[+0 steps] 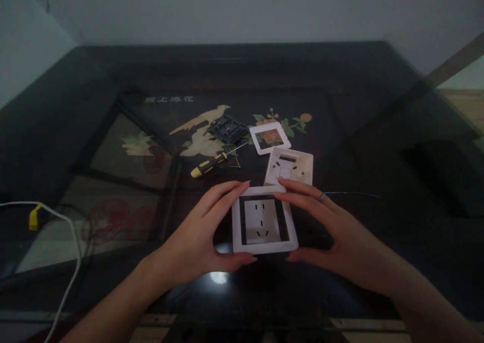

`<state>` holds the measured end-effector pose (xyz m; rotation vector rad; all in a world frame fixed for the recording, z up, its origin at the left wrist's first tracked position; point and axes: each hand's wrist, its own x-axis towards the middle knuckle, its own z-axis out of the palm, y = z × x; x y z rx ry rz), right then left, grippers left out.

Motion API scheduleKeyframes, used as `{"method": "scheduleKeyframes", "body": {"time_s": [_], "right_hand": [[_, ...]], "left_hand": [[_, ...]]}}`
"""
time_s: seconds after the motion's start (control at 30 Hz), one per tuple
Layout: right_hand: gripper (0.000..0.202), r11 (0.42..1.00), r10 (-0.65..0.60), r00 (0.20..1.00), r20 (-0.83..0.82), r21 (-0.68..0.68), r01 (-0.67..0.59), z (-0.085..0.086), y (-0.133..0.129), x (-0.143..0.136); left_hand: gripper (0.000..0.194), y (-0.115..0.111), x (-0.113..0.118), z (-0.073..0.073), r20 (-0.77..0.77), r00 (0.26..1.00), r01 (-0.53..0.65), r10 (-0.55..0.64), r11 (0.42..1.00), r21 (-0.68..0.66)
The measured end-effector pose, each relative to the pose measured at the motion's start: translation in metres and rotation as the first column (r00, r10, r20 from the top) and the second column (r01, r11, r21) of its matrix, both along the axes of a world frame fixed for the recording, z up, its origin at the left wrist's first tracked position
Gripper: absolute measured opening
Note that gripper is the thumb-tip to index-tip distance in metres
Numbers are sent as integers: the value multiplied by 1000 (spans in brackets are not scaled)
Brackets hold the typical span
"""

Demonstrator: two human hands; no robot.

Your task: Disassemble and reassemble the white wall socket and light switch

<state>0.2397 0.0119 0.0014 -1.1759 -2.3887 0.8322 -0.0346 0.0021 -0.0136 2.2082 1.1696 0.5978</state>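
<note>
Far left on my feed: white cable (77, 242) with a yellow tag (34, 218), lying on the dark glossy table (359, 106). Next, my left hand (200, 227), curved, fingers at the top edge and thumb at the bottom edge of the socket panel. Beyond it, I see a yellow-and-black screwdriver (208, 165), shaft angled toward a black plate (228, 129); small screws (237, 162) near the shaft, too tiny to count. Center: the socket panel (261, 217), white frame, 5 slots visible, held between my 2 hands near the table's front. Behind it, an empty white frame (285, 144) beside an open white box (302, 164). Right: my right hand (335, 227), ringed, gripping the panel's right side likewise.
</note>
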Motion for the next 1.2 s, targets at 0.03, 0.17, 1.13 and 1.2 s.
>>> {"method": "scheduleKeyframes", "body": {"time_s": [0.03,0.17,1.13,1.2], "right_hand": [[79,1000,11,1000,11,-7,-11,0,-1,-1],[78,999,41,997,60,-33,-39,-4,-3,-4],[75,997,76,994,77,20,-78,-12,-5,-8],[72,996,79,996,40,30,-81,-9,-5,-7]], "left_hand": [[95,0,0,0,-11,1000,7,-8,1000,-15],[101,-1,1,-2,-77,997,17,-23,997,-74],[94,-9,7,-5,-53,998,25,-32,992,-127],[93,-9,5,-4,-21,999,25,-28,994,-107]]}}
